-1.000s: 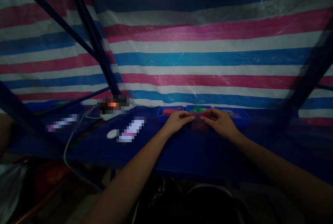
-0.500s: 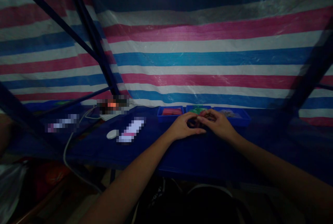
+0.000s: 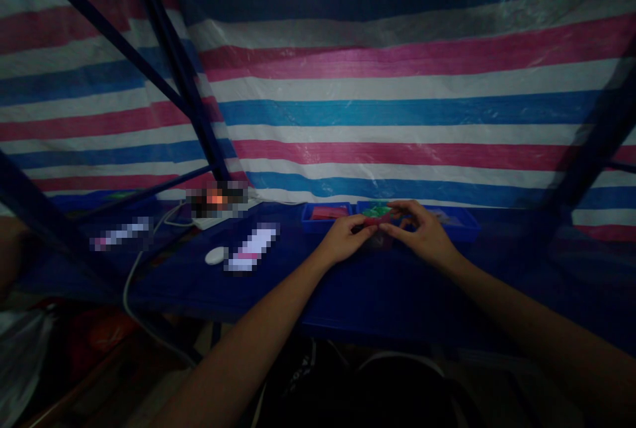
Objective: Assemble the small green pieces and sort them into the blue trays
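Above the blue table, my left hand (image 3: 342,237) pinches a small red piece (image 3: 375,220) between thumb and fingers. My right hand (image 3: 422,232) has its thumb and forefinger at the other end of this piece, the other fingers curled loosely apart. Under the fingertips shows a dim, see-through patch, too dark to make out. Just behind the hands stand a blue tray of red pieces (image 3: 330,213), a blue tray holding green items (image 3: 376,208), and a third blue tray (image 3: 464,221) with greyish, clear-looking items, partly covered by my right hand.
Left on the blue table (image 3: 298,302) lie a white oval object (image 3: 216,256), a blurred-out phone-like slab (image 3: 252,247) and a white power strip (image 3: 223,216) with a cable. Blue metal posts (image 3: 169,50) and a striped plastic sheet (image 3: 397,110) enclose the table. A person's arm (image 3: 10,252) shows far left.
My right hand's fingers have spread and lifted from their tight curl. The left thumb has closed up against the fingers, and the red piece now shows between both hands.
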Tool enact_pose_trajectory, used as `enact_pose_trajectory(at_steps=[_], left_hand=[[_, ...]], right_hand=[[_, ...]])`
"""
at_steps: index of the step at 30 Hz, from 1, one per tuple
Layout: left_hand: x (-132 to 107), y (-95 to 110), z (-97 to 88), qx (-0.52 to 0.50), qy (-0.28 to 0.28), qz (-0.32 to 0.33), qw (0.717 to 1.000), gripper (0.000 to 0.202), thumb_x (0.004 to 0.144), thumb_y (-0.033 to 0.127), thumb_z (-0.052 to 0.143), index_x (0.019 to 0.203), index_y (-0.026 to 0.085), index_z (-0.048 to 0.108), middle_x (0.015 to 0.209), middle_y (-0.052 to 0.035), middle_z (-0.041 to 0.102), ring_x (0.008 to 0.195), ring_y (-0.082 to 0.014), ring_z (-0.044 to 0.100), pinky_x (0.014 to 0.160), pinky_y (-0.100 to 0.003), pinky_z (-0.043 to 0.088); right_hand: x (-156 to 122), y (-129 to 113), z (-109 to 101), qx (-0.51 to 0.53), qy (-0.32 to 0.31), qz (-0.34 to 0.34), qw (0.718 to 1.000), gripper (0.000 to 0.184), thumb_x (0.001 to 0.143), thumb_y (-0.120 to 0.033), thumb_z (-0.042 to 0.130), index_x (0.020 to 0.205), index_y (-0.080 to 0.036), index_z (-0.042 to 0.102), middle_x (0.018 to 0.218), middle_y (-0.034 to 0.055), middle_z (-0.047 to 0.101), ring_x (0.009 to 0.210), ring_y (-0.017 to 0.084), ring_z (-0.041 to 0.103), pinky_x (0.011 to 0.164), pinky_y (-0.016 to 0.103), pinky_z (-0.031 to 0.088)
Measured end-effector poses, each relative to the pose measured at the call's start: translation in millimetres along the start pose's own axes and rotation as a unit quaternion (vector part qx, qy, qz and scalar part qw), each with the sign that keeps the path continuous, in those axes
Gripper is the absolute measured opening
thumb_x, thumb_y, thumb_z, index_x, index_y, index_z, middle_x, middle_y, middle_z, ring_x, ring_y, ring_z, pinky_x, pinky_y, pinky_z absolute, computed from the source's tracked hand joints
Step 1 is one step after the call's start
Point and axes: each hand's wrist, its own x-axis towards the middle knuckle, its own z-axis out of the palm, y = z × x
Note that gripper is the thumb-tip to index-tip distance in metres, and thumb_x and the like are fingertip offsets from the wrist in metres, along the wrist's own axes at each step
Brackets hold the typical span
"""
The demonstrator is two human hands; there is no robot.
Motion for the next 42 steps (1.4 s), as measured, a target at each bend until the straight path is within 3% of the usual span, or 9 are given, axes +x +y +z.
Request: enact_pose_trajectory(at_steps=[6, 10, 15, 19, 24, 28, 33, 38, 42], left_hand=[[-0.5, -1.7, 2.1, -0.042, -0.035, -0.021, 0.998, 0.037, 0.096, 0.044, 0.061, 0.119, 0.017, 0.073, 0.115, -0.0105, 0.076, 0.101, -0.0226, 0.07, 0.092, -0.036, 0.052], [0.1, -2.5, 2.5, -0.047, -0.05, -0.029, 0.997, 0.037, 0.095, 0.046, 0.063, 0.116, 0.017, 0.074, 0.112, -0.0105, 0.076, 0.1, -0.0232, 0.071, 0.092, -0.037, 0.052], [-2.7, 2.8, 2.9, -0.054, -0.079, -0.032, 0.995, 0.04, 0.092, 0.046, 0.067, 0.119, 0.017, 0.073, 0.111, -0.0095, 0.076, 0.096, -0.0224, 0.07, 0.086, -0.035, 0.052], [-3.5, 4.7, 2.5, -0.029, -0.083, -0.054, 0.995, 0.043, 0.088, 0.05, 0.072, 0.113, 0.016, 0.074, 0.101, -0.0082, 0.076, 0.087, -0.0213, 0.068, 0.076, -0.031, 0.05], [2.6, -1.0, -0.2, -0.097, -0.02, -0.073, 0.992, 0.043, 0.083, 0.048, 0.077, 0.112, 0.016, 0.071, 0.104, -0.0079, 0.075, 0.087, -0.02, 0.069, 0.078, -0.031, 0.051], [9.0, -7.6, -5.3, -0.204, 0.079, -0.066, 0.974, 0.046, 0.077, 0.04, 0.084, 0.109, 0.017, 0.062, 0.101, -0.0071, 0.073, 0.087, -0.0173, 0.07, 0.083, -0.032, 0.053], [16.3, -16.9, -22.0, -0.211, 0.195, -0.049, 0.956, 0.052, 0.077, 0.037, 0.085, 0.116, 0.02, 0.055, 0.095, -0.0027, 0.071, 0.079, -0.0141, 0.07, 0.079, -0.028, 0.055], [15.7, -29.5, -53.3, -0.06, 0.307, -0.093, 0.945, 0.057, 0.084, 0.037, 0.076, 0.134, 0.023, 0.053, 0.097, -0.0035, 0.072, 0.073, -0.0147, 0.068, 0.069, -0.028, 0.055], [7.9, -34.1, -73.9, 0.158, 0.291, -0.094, 0.939, 0.033, 0.09, 0.033, 0.068, 0.121, 0.022, 0.067, 0.103, -0.0055, 0.074, 0.08, -0.0176, 0.07, 0.078, -0.031, 0.055]], right_hand=[[1.5, 2.8, 0.3, -0.01, -0.056, -0.037, 0.998, 0.029, 0.084, -0.047, 0.076, 0.106, -0.028, 0.074, 0.112, 0.0081, 0.066, 0.101, 0.025, 0.066, 0.085, 0.041, 0.058], [1.3, 4.3, -1.2, 0.01, -0.043, -0.025, 0.999, 0.028, 0.084, -0.052, 0.075, 0.092, -0.025, 0.073, 0.107, 0.0076, 0.069, 0.095, 0.024, 0.067, 0.083, 0.04, 0.058], [-1.0, 5.1, 1.1, 0.063, -0.078, 0.036, 0.994, 0.033, 0.083, -0.057, 0.074, 0.089, -0.024, 0.071, 0.081, 0.0031, 0.072, 0.07, 0.021, 0.066, 0.067, 0.036, 0.055], [0.8, 1.5, 2.2, 0.106, -0.006, 0.043, 0.993, 0.035, 0.079, -0.056, 0.078, 0.086, -0.023, 0.069, 0.082, 0.0033, 0.073, 0.073, 0.02, 0.067, 0.07, 0.034, 0.055], [5.4, 8.1, -0.7, 0.14, 0.06, 0.066, 0.986, 0.039, 0.08, -0.06, 0.076, 0.086, -0.023, 0.066, 0.083, 0.0034, 0.072, 0.075, 0.02, 0.067, 0.072, 0.034, 0.055], [5.9, 13.8, -0.9, 0.148, 0.058, 0.084, 0.984, 0.038, 0.082, -0.059, 0.075, 0.086, -0.023, 0.066, 0.083, 0.0031, 0.072, 0.077, 0.021, 0.068, 0.075, 0.034, 0.054], [5.2, 11.4, -0.9, 0.118, 0.031, 0.102, 0.987, 0.037, 0.085, -0.06, 0.071, 0.084, -0.023, 0.067, 0.081, 0.0031, 0.073, 0.078, 0.021, 0.068, 0.077, 0.034, 0.051], [5.2, 13.3, -2.7, 0.094, -0.002, 0.128, 0.987, 0.038, 0.085, -0.061, 0.07, 0.087, -0.023, 0.068, 0.082, 0.0041, 0.074, 0.078, 0.022, 0.068, 0.076, 0.035, 0.049], [4.5, 12.9, -1.7, 0.08, -0.026, 0.113, 0.99, 0.038, 0.086, -0.06, 0.069, 0.087, -0.023, 0.068, 0.082, 0.0034, 0.074, 0.076, 0.021, 0.068, 0.075, 0.035, 0.048]])
